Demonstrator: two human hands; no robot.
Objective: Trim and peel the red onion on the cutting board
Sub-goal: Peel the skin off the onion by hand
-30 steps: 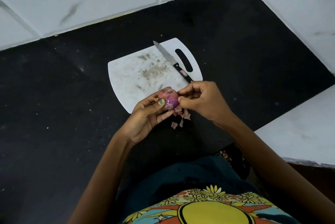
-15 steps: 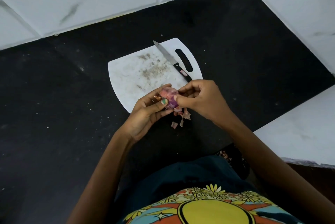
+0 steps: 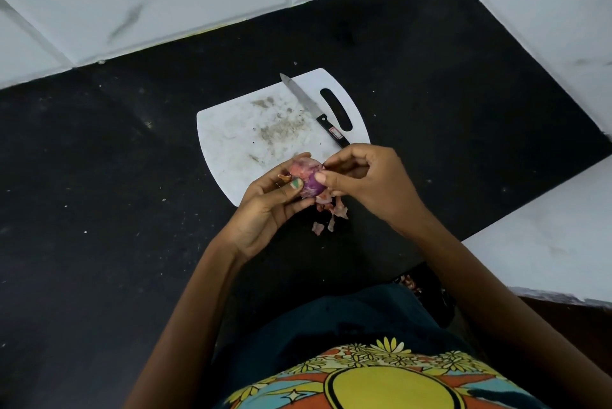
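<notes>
Cradling the red onion (image 3: 306, 178) just above the near edge of the white cutting board (image 3: 245, 140), the left hand (image 3: 268, 206) had its fingers curled round it, while the right hand (image 3: 367, 183) pinched at its skin. Peel scraps (image 3: 326, 218) lay below on the black surface (image 3: 99, 193); a knife (image 3: 313, 109) rested on the board at center frame.

A black counter (image 3: 116, 193), flecked with pale specks, is bounded by white marbled tiles at the far side and right. A white cutting board (image 3: 245, 140), stained brown in the middle, is laid on it, its handle slot turned to the far right. Pinkish onion skin scraps (image 3: 326, 221) are scattered on the counter just beside the board's near edge.
</notes>
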